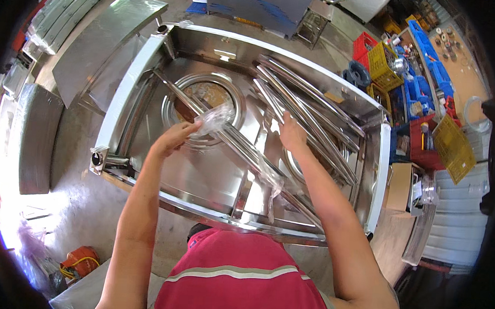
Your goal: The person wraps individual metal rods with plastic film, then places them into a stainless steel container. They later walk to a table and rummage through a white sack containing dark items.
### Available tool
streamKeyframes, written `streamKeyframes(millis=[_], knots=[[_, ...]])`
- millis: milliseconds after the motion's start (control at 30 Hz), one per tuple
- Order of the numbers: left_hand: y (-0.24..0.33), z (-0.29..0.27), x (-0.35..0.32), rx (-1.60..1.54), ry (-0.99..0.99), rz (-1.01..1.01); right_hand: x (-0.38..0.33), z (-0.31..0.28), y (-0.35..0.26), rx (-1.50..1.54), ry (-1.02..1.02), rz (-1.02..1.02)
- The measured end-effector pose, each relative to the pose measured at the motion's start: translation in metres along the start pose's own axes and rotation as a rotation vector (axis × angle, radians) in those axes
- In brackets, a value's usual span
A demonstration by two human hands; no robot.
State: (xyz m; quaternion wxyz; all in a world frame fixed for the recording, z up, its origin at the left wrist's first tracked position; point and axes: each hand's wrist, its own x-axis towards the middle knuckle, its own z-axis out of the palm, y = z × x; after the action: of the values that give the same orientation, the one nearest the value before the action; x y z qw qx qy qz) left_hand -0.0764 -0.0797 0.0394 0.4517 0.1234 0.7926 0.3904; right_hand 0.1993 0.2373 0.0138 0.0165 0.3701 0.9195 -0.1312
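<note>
A large shiny steel frame (130,88), like an upturned metal worktop or stove body, lies in front of me with round ringed openings. My left hand (173,138) pinches crumpled clear plastic film (215,119) wrapped around a bundle of steel tubes (242,147) lying diagonally across the frame. More film (270,175) clings lower down this bundle. My right hand (293,135) has its fingers closed at a steel tube (269,100) beside a second, loose pile of steel tubes (309,121) in the right half. Its fingertips are partly hidden.
At left stand a steel table (111,43) and a wrapped panel (40,140). An orange gas cylinder (81,261) sits at lower left. On the right are a yellow crate (385,65), blue bins (419,87) and a cardboard box (399,186). The frame's raised edges surround the tubes.
</note>
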Motion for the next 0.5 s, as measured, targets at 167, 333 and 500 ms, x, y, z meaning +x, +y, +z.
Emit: streamKeyframes(millis=[167,333,500], knots=[[-0.009,-0.003,-0.035,-0.452,0.126,0.033,-0.030,0.026,0.039,-0.089,0.080,-0.035],[0.030,0.112,-0.091,0.135,0.525,0.634,-0.063,-0.001,0.062,0.058,0.190,-0.061],[0.068,0.261,-0.105,0.726,0.098,0.768,-0.150,-0.029,0.110,0.165,-0.251,0.189]])
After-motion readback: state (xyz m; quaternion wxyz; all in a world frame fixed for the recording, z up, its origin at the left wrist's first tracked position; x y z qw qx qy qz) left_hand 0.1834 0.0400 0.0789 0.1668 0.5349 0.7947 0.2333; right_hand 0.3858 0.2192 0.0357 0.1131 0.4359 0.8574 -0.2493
